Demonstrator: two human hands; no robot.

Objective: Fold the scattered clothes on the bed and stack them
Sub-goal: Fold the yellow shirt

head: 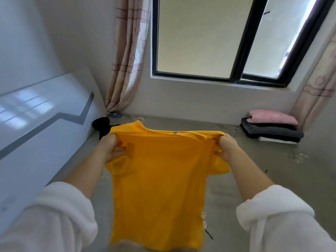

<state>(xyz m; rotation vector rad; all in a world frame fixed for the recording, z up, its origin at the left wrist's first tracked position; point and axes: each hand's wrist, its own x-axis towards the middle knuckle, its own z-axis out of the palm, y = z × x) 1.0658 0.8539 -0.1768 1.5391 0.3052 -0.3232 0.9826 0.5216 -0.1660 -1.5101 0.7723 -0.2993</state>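
Note:
A yellow T-shirt (160, 179) hangs spread out in front of me above the grey bed (272, 170). My left hand (111, 149) grips its left shoulder and my right hand (226, 148) grips its right shoulder, both held up at the same height. The shirt's hem drops to the bottom of the view. A stack of folded clothes (272, 132), dark and white pieces with a pink one on top, sits at the far right of the bed. A black garment (101, 125) lies crumpled at the far left corner.
A glossy white headboard (36, 128) runs along the left side. A dark-framed window (218, 42) fills the far wall, with pink curtains (127, 57) at both sides. A blue roll of tape (116, 115) lies by the left curtain's foot.

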